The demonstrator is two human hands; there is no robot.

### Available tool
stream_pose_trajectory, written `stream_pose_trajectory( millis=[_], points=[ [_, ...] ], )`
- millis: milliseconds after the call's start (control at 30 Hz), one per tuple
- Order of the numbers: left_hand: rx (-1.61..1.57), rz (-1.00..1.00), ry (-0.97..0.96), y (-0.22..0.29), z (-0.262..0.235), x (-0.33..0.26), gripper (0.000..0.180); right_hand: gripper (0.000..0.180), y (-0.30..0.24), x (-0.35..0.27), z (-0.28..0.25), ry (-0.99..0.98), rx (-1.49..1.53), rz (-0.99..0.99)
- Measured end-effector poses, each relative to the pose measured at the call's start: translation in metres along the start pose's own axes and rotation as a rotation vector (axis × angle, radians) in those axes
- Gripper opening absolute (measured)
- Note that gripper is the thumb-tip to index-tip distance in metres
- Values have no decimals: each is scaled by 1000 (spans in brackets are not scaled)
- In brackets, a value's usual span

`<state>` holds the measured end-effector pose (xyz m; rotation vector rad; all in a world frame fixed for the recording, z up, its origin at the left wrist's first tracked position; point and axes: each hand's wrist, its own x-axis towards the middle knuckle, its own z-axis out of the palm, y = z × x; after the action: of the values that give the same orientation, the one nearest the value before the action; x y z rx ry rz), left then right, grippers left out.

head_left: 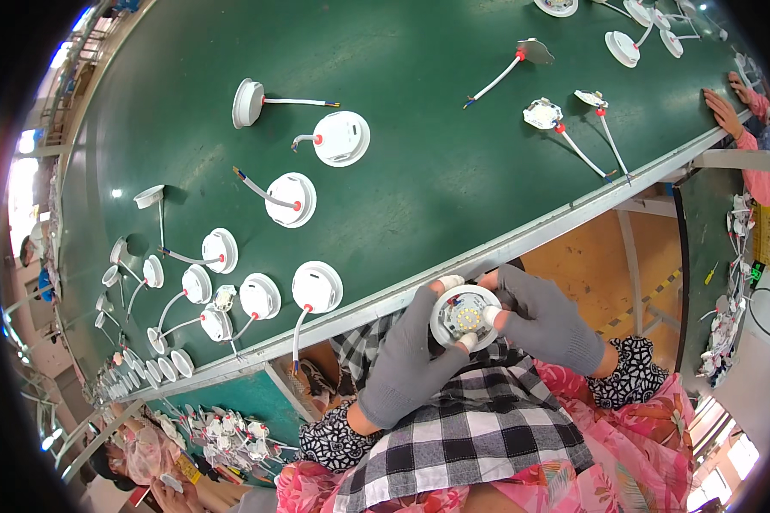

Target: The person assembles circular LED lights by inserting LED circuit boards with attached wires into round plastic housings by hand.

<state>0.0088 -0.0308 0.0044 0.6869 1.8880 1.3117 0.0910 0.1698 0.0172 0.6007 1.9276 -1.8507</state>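
Observation:
Just in front of the table's near edge, both my hands grip a round white LED downlight (447, 318). Its open face is up, showing a circuit board (468, 320) dotted with yellow LEDs. My left hand (415, 352), in a grey glove with bare fingertips, closes round its left and lower rim. From the other side, my right hand (549, 321), gloved alike, has its thumb pressed on the right part of the face near the board. Its other fingers wrap behind the light and are partly hidden.
On the green table (402, 197) lie several white downlights (342, 139) with cable tails, and loose boards with cables (542, 114) at right. A metal rail (385, 303) edges the table. Co-workers' hands show at far right (725, 111) and lower left (177, 493). Parts heap (231, 432) at lower left.

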Motion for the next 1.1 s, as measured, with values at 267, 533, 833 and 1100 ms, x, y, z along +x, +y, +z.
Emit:
stream_pose_trajectory(
  millis=[267, 533, 833, 1100],
  points=[
    [189, -167, -96, 21, -15, 6, 68, 30, 0, 4, -1, 5, -129, -49],
    [159, -114, -113, 16, -16, 8, 68, 28, 5, 7, 4, 48, -126, -14],
    [141, -98, -124, 2, -13, 6, 55, 26, 25, 12, 15, -11, 64, 119],
    [-293, -375, -23, 8, -2, -2, 44, 28, 33, 10, 27, 50, -5, -58]
  ],
)
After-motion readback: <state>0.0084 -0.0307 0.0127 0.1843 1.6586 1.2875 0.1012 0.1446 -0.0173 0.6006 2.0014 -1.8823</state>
